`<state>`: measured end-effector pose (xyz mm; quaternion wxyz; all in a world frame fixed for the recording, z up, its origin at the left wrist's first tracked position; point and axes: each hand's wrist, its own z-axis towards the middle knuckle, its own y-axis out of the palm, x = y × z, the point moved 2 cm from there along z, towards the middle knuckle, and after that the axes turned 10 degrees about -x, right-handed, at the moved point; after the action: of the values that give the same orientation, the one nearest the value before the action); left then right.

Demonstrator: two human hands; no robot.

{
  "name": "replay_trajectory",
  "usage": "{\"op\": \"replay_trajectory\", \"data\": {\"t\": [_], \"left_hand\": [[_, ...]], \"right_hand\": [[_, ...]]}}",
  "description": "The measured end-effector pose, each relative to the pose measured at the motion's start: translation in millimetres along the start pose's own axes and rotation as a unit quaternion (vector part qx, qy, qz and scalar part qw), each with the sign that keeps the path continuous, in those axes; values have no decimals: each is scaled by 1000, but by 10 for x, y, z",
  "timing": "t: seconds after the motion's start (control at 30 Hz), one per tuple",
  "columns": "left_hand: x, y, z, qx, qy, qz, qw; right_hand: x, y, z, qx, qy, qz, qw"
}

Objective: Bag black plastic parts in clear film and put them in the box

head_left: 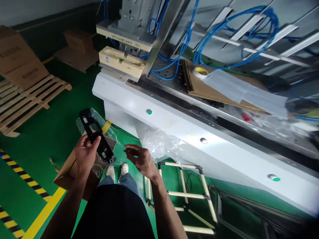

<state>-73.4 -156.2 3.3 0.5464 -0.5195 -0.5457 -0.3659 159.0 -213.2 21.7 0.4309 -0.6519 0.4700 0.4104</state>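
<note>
My left hand grips a long black plastic part with rectangular cut-outs and small light patches, thumb across its top face. A clear plastic bag lies loosely around and behind the part. To the right, my right hand is closed in a pinch, its fingertips at the outer edge of the bag; the film between them is thin and hard to see. Beneath my left hand stands an open cardboard box, partly covered by my forearm.
A white machine bench runs along the right, with a cream fixture at its far end. Crumpled clear plastic hangs over a tubular frame. A wooden pallet with cardboard lies at left. Blue hoses loop above the bench.
</note>
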Motion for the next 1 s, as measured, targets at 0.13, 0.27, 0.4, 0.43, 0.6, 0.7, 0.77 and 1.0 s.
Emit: {"op": "replay_trajectory", "data": {"t": [0.13, 0.27, 0.4, 0.43, 0.6, 0.7, 0.77, 1.0], "left_hand": [[175, 117, 44, -55, 1, -56, 997], [387, 256, -37, -133, 27, -16, 991], [555, 521, -177, -242, 44, 16, 969], [596, 600, -206, -264, 54, 23, 963], [795, 978, -218, -347, 79, 44, 933], [941, 1254, -109, -367, 102, 89, 920], [1074, 1507, -21, -366, 149, 123, 910], [1480, 2627, 431, -327, 146, -54, 932]], "right_hand": [[-51, -267, -89, -40, -1, 39, 998], [-64, -446, -120, 58, -69, 31, 995], [-158, -460, 103, 132, -137, 37, 981], [-186, -479, 185, 137, -135, 67, 979], [-284, -857, 398, 179, -110, 250, 945], [-289, -1192, 331, 206, -117, 285, 929], [-277, -1437, 263, 247, -131, 283, 917], [66, -2434, 47, 424, -117, 297, 847]]}}
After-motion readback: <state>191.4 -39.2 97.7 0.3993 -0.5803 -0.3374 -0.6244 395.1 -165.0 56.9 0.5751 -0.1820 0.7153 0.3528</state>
